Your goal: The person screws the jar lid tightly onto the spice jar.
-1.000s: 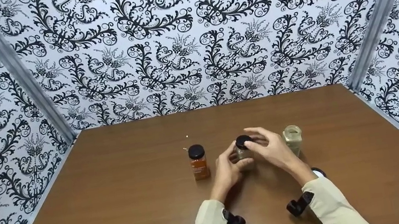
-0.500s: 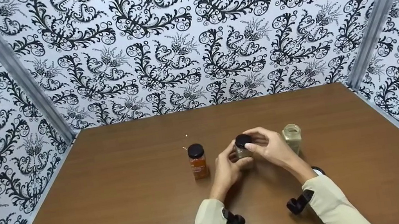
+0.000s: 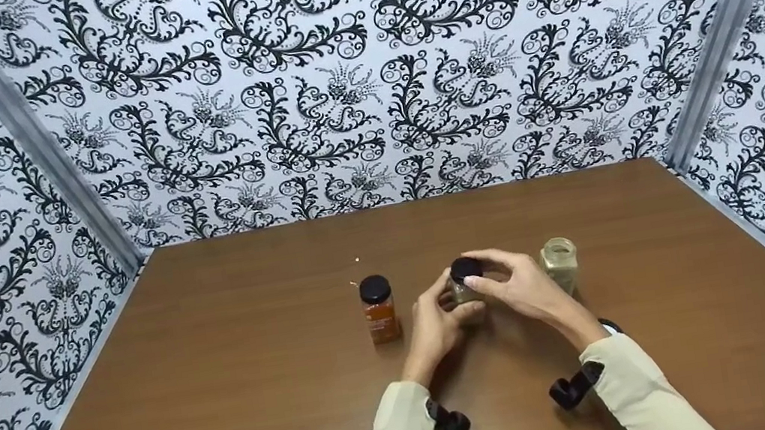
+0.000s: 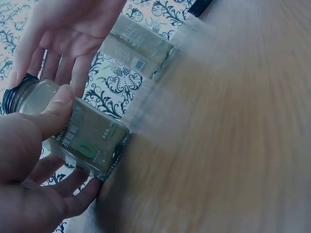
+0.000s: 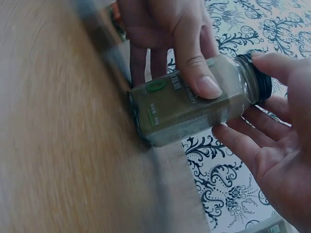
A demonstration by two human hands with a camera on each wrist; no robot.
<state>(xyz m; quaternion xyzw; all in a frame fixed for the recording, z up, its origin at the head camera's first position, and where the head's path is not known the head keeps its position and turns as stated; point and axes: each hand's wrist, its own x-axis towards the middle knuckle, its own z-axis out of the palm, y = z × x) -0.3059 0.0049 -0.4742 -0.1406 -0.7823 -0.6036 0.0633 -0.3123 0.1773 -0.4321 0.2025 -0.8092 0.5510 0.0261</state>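
A clear spice jar (image 4: 92, 138) of brown-green powder stands upright on the table between both hands. My left hand (image 3: 437, 324) grips its body, with the thumb across the labelled side. The black cap (image 3: 465, 269) sits on the jar's neck, and my right hand (image 3: 526, 288) holds it by the rim between thumb and fingers. In the right wrist view, the jar's base meets the wood, and the cap (image 5: 262, 82) lies within the right fingers. Just right of the right hand is an uncapped jar (image 3: 561, 265) of pale green powder.
An orange-red spice jar (image 3: 381, 315) with a black cap stands left of the left hand. A loose black lid (image 3: 610, 325) with a white inside lies partly hidden behind the right wrist. Tiny pale specks lie beyond the orange-red jar. Patterned walls (image 3: 365, 96) border the table.
The right thumb and forefinger have shifted slightly leftward around the cap. The left hand stays on the jar, and the other jars have not moved.
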